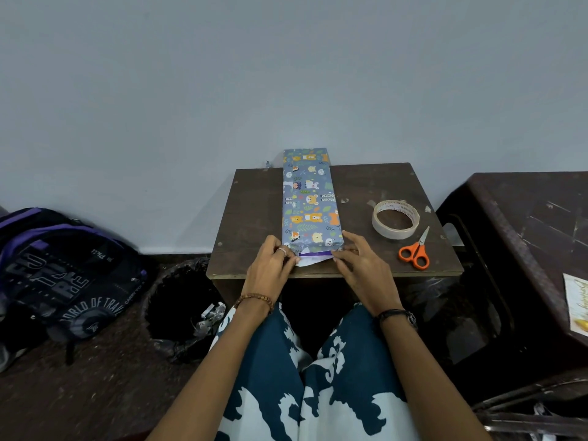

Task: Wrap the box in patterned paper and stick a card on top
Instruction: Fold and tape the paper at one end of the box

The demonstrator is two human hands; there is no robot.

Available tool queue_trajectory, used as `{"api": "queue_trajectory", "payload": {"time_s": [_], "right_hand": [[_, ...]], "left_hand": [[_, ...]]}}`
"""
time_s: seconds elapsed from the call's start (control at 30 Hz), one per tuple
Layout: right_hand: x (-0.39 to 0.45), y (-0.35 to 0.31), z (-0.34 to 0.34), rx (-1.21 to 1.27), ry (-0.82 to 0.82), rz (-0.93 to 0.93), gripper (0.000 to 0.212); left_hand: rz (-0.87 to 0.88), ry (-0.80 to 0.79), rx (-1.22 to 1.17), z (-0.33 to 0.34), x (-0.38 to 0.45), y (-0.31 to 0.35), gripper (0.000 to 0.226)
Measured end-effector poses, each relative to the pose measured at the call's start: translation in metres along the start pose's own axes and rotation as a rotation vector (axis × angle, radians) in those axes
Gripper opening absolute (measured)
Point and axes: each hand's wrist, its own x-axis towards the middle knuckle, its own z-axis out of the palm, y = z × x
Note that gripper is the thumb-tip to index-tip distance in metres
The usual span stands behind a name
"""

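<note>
I see both my left hand (pixel 276 261) and right hand (pixel 355 259) pinching the wrapped box's (pixel 308 198) near-end paper flap (pixel 313 256); paper scraps lie in the bin (pixel 183 308).

You are working in dim, soft, even light, and nothing is throwing hard shadows or glare. The wide lens is bending the lower left and right of the frame, while the centre is staying sharp.

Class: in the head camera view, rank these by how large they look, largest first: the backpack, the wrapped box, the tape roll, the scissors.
1. backpack, though it sits nearer the camera
2. wrapped box
3. and 4. tape roll and scissors look about alike, so I leave them unranked.
</note>
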Motion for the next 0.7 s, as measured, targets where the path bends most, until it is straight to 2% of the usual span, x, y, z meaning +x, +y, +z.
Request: {"api": "queue_trajectory", "payload": {"time_s": [0.13,0.2,0.3,0.37,0.43,0.53,0.63,0.7], "right_hand": [[0.003,-0.005,0.003,-0.073,0.101,-0.018,0.003],[0.004,-0.005,0.006,-0.119,0.139,-0.028,0.010],[0.005,-0.004,0.007,-0.154,0.158,-0.031,0.028],[0.005,-0.004,0.007,-0.140,0.140,-0.017,0.027],[0.005,-0.002,0.007,-0.125,0.117,0.010,0.028],[0.005,0.000,0.007,-0.102,0.096,0.021,0.028],[0.004,0.005,0.005,0.070,0.059,0.057,0.012],[0.003,0.009,0.003,0.219,0.049,0.099,0.013]], "left_hand": [[0.133,0.213,0.123,0.003,-0.003,0.006,0.020],[0.232,0.306,0.239,0.006,-0.004,0.009,0.028],[0.438,0.300,0.383,0.015,0.003,0.020,0.026],[0.523,0.242,0.420,0.023,0.016,0.026,0.033],[0.536,0.213,0.407,0.030,0.027,0.028,0.032],[0.530,0.259,0.370,0.038,0.030,0.023,0.009],[0.522,0.286,0.311,0.041,0.028,0.020,0.024],[0.520,0.287,0.283,0.042,0.029,0.018,0.026]]}}
